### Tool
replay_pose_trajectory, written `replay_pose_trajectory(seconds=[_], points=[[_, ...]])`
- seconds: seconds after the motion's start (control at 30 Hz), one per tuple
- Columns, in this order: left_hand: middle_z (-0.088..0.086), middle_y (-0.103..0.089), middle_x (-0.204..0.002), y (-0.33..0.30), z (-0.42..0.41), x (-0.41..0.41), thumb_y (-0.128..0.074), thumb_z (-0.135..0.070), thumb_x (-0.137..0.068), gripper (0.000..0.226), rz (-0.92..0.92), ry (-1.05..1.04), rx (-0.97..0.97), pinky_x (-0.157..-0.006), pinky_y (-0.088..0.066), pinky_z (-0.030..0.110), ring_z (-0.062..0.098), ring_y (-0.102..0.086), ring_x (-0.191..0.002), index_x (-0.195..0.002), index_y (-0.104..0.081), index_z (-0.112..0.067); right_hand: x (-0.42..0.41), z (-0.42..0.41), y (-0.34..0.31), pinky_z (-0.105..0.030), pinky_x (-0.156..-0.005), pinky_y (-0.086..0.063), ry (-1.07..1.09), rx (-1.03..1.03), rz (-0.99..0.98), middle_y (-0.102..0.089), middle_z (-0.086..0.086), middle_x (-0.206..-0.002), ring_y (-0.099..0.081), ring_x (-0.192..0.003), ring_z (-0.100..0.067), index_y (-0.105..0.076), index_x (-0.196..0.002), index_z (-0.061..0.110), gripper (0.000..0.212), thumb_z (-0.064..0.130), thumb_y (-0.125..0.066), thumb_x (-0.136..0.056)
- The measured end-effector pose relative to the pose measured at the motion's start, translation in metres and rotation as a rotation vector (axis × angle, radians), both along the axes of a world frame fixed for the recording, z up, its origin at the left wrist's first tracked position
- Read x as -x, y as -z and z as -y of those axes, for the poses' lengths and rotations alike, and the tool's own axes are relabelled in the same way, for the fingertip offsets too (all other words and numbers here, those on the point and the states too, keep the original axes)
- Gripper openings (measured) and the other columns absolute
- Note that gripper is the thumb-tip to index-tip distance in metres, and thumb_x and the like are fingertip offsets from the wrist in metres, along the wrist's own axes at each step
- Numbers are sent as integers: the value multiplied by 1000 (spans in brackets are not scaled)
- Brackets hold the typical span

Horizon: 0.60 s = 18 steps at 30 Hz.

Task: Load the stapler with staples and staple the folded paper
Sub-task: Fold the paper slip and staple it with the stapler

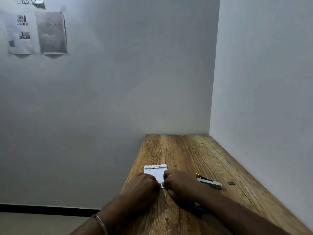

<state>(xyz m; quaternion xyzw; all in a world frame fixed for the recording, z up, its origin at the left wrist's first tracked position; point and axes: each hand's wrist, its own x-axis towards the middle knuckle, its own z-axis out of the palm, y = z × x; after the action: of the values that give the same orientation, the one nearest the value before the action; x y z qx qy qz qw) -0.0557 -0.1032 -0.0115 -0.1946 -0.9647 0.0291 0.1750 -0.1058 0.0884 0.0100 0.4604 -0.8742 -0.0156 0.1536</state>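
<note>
Both hands rest on the folded paper [155, 173] near the desk's [183, 150] left edge. The left hand [142, 185] has fingers curled down onto the paper's near left part; the right hand [179, 184] pinches its near edge with curled fingers. The stapler [209, 181] lies just right of the right hand, and a small strip of staples [231, 183] lies beyond it, toward the right wall edge.

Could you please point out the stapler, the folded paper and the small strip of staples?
Grey metal stapler [210, 182]: head view, mid-body.
White folded paper [155, 173]: head view, upper face.
Small dark staple strip [231, 183]: head view, centre.
</note>
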Motion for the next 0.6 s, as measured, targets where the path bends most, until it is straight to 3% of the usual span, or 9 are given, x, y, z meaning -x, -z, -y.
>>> replay_pose_trajectory(seconds=[0.27, 0.43, 0.53, 0.6], points=[[-11, -60, -117, 5, 3, -10, -64, -37, -92, 25, 123, -169, -559, -84, -44, 20, 1, -53, -102, -116, -72, -35, 5, 4, 6, -27, -69, -35, 64, 182, 74, -67, 2, -109, -64, -99, -19, -74, -110, 20, 30, 40, -60, -95], [-5, -74, -102, -6, 4, -19, -66, -25, -90, 16, 66, -464, -935, -77, -52, 25, 7, -66, -87, -101, -77, -23, 5, 5, 7, -28, -74, -37, 73, 221, 38, -71, 1, -106, -63, -100, -19, -75, -106, 21, 26, 40, -63, -93], [4, -70, -83, -17, 8, -18, -62, -15, -91, 20, 224, -490, -1108, -66, -48, 29, 14, -61, -68, -72, -65, -21, 4, 5, 9, -28, -73, -37, 57, 223, 26, -71, -1, -105, -63, -99, -19, -74, -107, 19, 26, 39, -62, -94], [10, -64, -76, -26, 7, -17, -62, -12, -93, 16, 373, -478, -1289, -62, -48, 31, 17, -59, -64, -78, -62, -9, 3, 4, 9, -28, -72, -37, 49, 212, 19, -70, -2, -106, -63, -98, -19, -73, -109, 18, 27, 38, -60, -96]])
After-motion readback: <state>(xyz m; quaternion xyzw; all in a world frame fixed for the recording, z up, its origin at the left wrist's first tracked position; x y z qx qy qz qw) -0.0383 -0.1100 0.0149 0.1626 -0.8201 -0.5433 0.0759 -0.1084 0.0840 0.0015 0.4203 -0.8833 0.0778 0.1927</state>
